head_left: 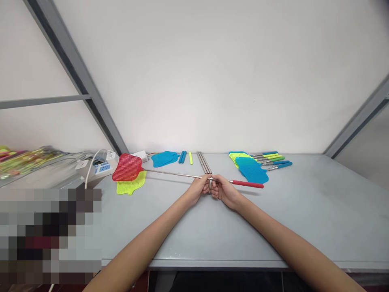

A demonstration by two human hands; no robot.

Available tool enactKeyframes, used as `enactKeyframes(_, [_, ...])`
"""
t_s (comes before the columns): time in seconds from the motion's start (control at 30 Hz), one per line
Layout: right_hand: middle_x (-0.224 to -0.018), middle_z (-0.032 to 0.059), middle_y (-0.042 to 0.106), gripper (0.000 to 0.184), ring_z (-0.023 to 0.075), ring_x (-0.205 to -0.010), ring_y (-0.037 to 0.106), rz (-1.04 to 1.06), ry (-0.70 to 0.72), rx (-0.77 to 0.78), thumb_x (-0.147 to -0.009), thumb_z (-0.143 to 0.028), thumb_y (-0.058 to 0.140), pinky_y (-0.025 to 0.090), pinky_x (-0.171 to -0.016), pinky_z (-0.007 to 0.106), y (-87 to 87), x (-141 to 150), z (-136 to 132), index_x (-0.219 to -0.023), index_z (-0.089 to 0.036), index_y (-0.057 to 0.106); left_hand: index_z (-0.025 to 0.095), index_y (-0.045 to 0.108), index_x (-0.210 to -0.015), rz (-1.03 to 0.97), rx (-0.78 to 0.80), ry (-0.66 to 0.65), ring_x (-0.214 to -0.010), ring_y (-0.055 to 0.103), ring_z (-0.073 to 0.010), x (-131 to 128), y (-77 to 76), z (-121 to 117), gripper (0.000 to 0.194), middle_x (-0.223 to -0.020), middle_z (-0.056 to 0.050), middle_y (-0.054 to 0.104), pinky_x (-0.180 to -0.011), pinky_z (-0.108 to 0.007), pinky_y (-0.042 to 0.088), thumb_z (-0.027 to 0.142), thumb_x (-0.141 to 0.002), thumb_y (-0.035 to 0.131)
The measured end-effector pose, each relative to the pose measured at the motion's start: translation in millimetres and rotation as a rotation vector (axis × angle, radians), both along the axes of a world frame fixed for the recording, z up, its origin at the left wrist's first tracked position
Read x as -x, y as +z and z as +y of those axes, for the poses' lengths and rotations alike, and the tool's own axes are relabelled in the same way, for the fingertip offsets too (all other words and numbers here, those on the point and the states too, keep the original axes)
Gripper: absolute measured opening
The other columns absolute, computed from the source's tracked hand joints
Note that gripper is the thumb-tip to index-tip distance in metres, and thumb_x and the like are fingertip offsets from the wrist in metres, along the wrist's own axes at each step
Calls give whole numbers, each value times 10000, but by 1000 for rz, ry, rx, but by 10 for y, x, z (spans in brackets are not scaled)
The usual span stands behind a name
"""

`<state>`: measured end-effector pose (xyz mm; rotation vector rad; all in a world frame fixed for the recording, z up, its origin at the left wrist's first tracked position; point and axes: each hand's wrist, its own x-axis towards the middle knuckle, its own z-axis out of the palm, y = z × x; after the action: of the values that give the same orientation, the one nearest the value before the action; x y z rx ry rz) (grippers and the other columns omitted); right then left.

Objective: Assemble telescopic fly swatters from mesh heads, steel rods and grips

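**Red Plastic Mesh Swatter (127, 166) Held Above Grey Table (194, 235)**

Left hand (201, 188) and right hand (224, 190), fingers curled closed, grip its slim silver metal rod (172, 173) side by side; its red handle (247, 184) points right, its mesh partly hiding a yellow-green mesh panel (131, 187).

Pixel blocks (45, 235) hide lower-left area. Forearms (153, 235) cut by bottom edge. Yellow head (130, 187) partly under red head (127, 168). Hands (225, 190) hide part of rod (170, 173). Left-edge bundle (33, 160) cut, perhaps wrapped.

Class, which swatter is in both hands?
The red swatter: left hand and right hand grip its metal rod. The other swatters, none red, lie bunched on the table.
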<state>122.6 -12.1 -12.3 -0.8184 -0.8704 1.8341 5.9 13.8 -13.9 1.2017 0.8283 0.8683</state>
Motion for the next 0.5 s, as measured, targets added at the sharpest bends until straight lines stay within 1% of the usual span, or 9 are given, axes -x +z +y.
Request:
enactKeyframes(0.23, [-399,-56,324,354,73,-382,296,0,-4,1,-748,-360,452,219,-428,226,-8,-3,-7,-455,-168,400,153,447,-494,-6,0,6,-350,258,-48,-2,-18,6,323,-366,79,293,-414,-204,253,374,-728,475])
enactKeyframes(0.5, [-397,-54,334,358,73,-381,302,-2,-2,2,-744,-370,465,212,-427,226,-3,-1,5,-456,-167,404,152,451,-494,-1,-12,-10,-352,271,-51,6,-6,-4,321,-361,75,303,-418,-204,261,364,-736,460])
